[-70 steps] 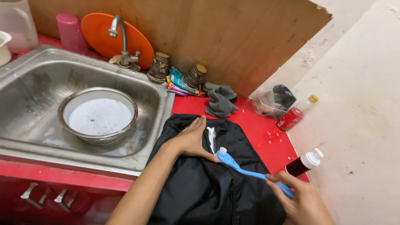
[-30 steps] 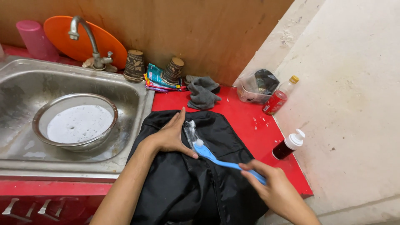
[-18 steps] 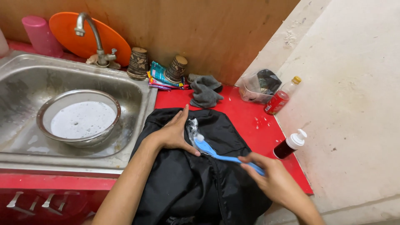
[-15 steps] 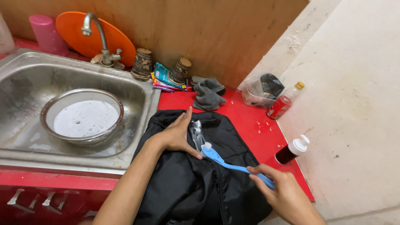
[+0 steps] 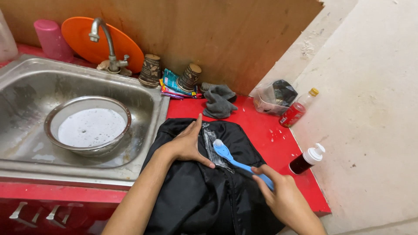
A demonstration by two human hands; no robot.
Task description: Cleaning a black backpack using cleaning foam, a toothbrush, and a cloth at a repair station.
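While left hand (image 5: 188, 146) pins, toothbrush (image 5: 233, 159) lies beside.

- From the black garment (image 5: 204, 196), open red counter (image 5: 257, 126) lies at about 1 o'clock
- A grey cloth (image 5: 217, 102) lies at 12 o'clock, with two paper cups (image 5: 150, 69) and wrappers (image 5: 174, 85) close against the wall
- At 2 o'clock a red bottle (image 5: 296, 111) and plastic bag (image 5: 274, 98) crowd the corner
- A dark pump bottle (image 5: 307, 159) stands at 3 o'clock, near the counter edge
- The sink (image 5: 26, 87) at 9 o'clock holds a steel bowl (image 5: 87, 128)
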